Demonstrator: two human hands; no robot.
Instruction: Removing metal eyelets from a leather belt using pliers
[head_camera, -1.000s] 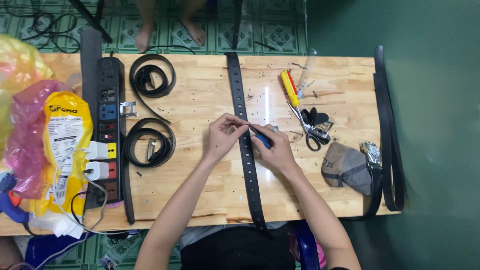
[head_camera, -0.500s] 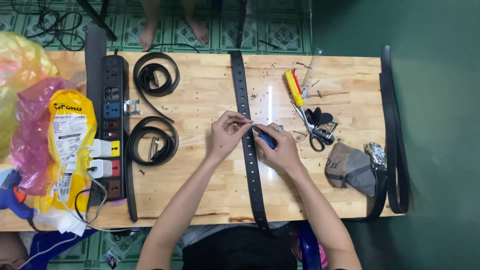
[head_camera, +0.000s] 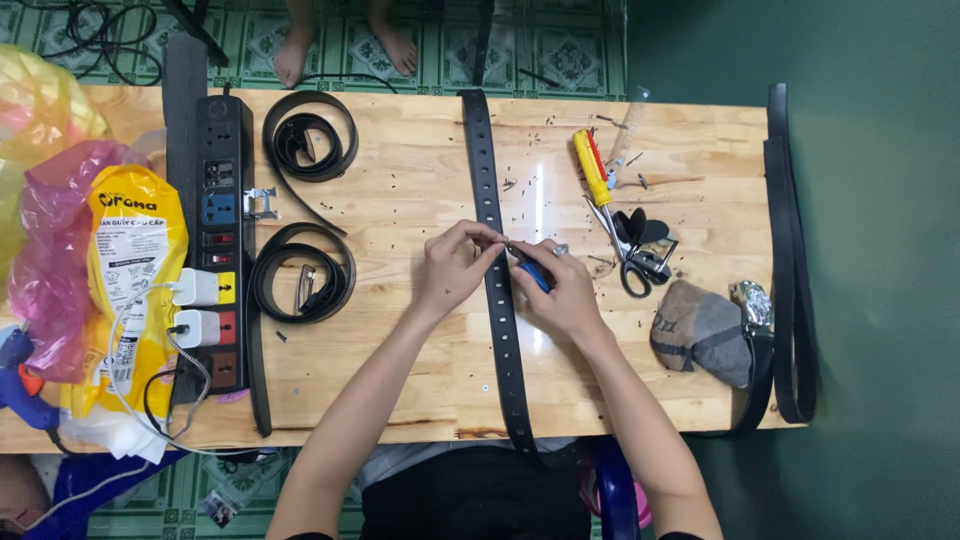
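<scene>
Pale wood counter (head_camera: 400, 380) over green patterned floor tiles (head_camera: 560, 50).
Left hand (head_camera: 455, 268) pinches flat black belt (head_camera: 497, 290); right hand (head_camera: 562, 290) grip clenched on blue-handled tool (head_camera: 534, 274).

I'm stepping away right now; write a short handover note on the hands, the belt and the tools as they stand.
Left hand: fingertips pinch at the left edge of the flat black belt, mid-table.
Right hand: holds a blue-handled tool, tip at the belt by the left fingertips; the tip is too small to make out.
Belt runs lengthwise across the table, a row of holes along it. Dark scraps lie scattered around.
Scissors and yellow screwdriver lie right of the belt, untouched. Two coiled belts lie on the left.
Work at the pinched spot is unfinished.
</scene>
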